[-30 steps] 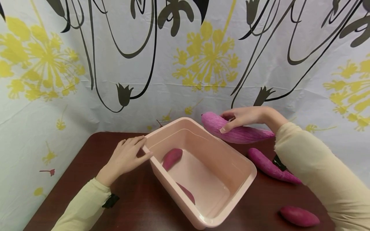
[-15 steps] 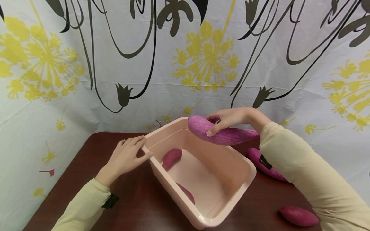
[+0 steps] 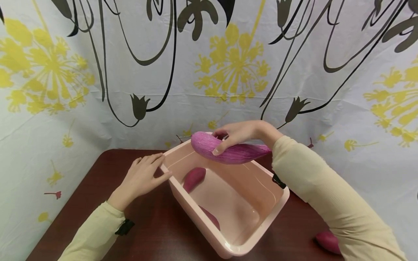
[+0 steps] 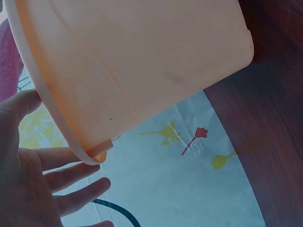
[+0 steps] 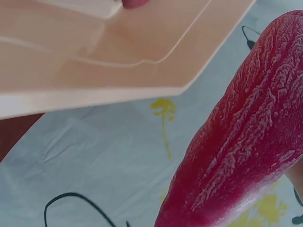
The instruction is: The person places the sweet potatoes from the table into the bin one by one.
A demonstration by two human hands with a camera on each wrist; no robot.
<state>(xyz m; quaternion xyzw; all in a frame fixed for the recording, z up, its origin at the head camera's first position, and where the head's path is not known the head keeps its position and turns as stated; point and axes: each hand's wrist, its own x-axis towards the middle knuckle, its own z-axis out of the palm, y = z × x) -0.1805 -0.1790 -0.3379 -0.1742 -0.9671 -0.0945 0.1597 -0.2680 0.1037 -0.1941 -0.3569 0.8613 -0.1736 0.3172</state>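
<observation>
My right hand (image 3: 240, 132) grips a large purple sweet potato (image 3: 225, 153) from above, thumb on the near side. It hangs over the far side of a pink plastic bin (image 3: 196, 214), pointed end to the right. In the right wrist view the wrinkled sweet potato (image 5: 236, 137) shows close up beside the bin's rim (image 5: 104, 98). My left hand (image 3: 140, 178) rests on the bin's left corner with fingers fairly straight. The left wrist view shows its thumb and index finger touching the rim. Two smaller sweet potatoes (image 3: 195, 178) lie inside the bin, one partly hidden by the near wall.
Another small sweet potato (image 3: 327, 242) lies on the dark red table (image 3: 147, 224) at the right, partly covered by my right sleeve (image 3: 326, 195). A patterned white sheet (image 3: 183, 90) hangs behind the table.
My right hand has carried the large sweet potato leftward from the bin's right edge to above it. The sleeve now hides the other large sweet potato on the table. My left hand stays put.
</observation>
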